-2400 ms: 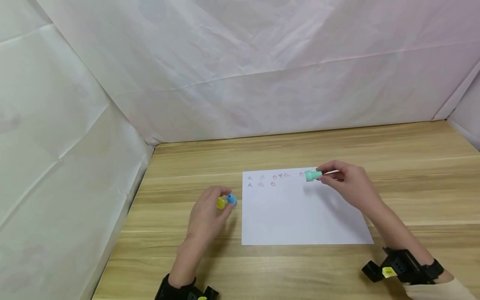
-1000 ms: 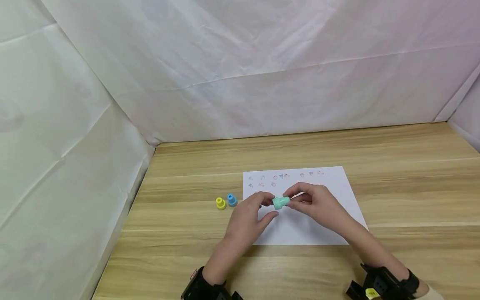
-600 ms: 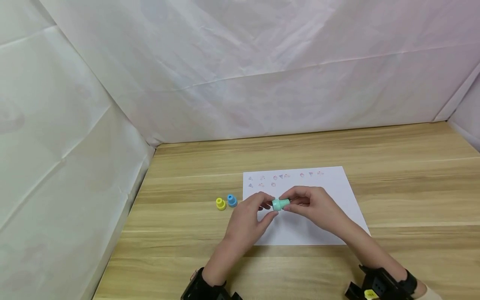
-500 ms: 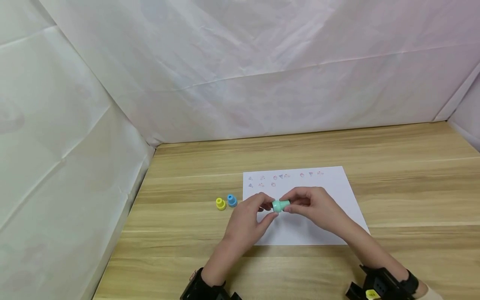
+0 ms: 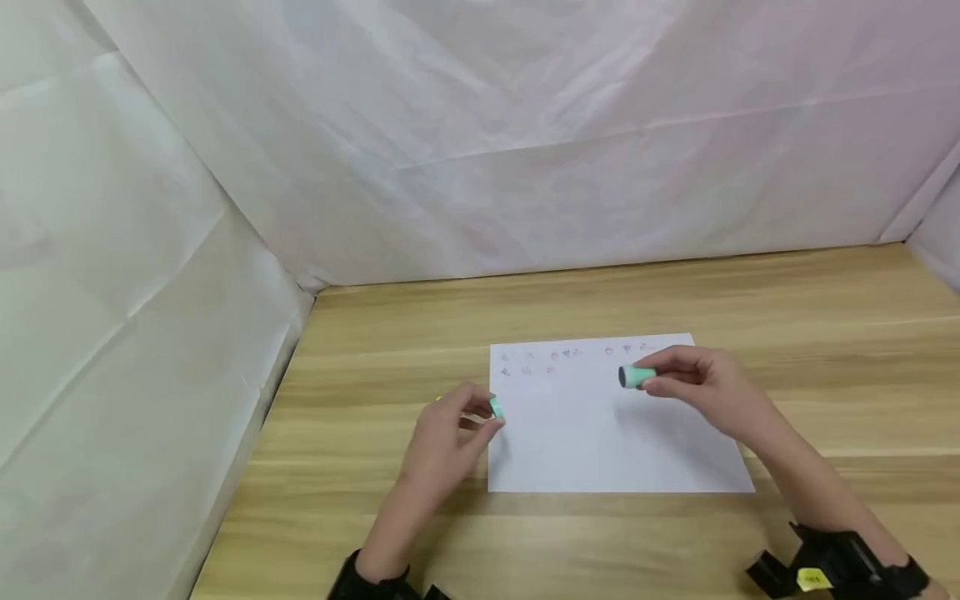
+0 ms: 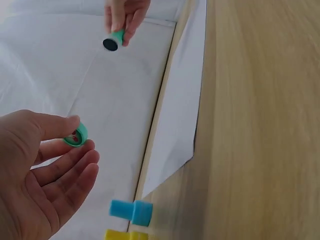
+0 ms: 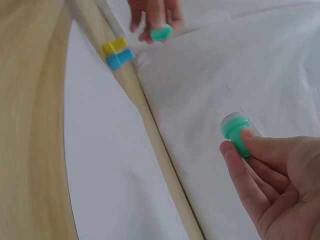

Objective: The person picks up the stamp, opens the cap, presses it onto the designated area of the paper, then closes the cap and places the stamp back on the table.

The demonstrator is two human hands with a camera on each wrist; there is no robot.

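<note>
My left hand [image 5: 486, 414] pinches a small green cap [image 5: 495, 407] between thumb and fingers, just off the left edge of a white paper sheet [image 5: 615, 442]. In the left wrist view the cap [image 6: 76, 138] shows red inside. My right hand [image 5: 654, 380] grips the green stamp body [image 5: 636, 377] over the upper part of the sheet, its dark stamping face turned to the left. The right wrist view shows that stamp [image 7: 236, 131] in my fingertips. Small printed marks [image 5: 558, 356] run along the sheet's far edge.
A blue stamp [image 6: 131, 211] and a yellow stamp [image 6: 125, 235] lie on the wooden table [image 5: 787, 292] just left of the sheet, behind my left hand in the head view. White fabric walls [image 5: 487, 125] close the back and left sides.
The hands have drawn apart. The cap came off the green stamp and went left with my left hand; my right hand carried the stamp body up and right over the sheet.
</note>
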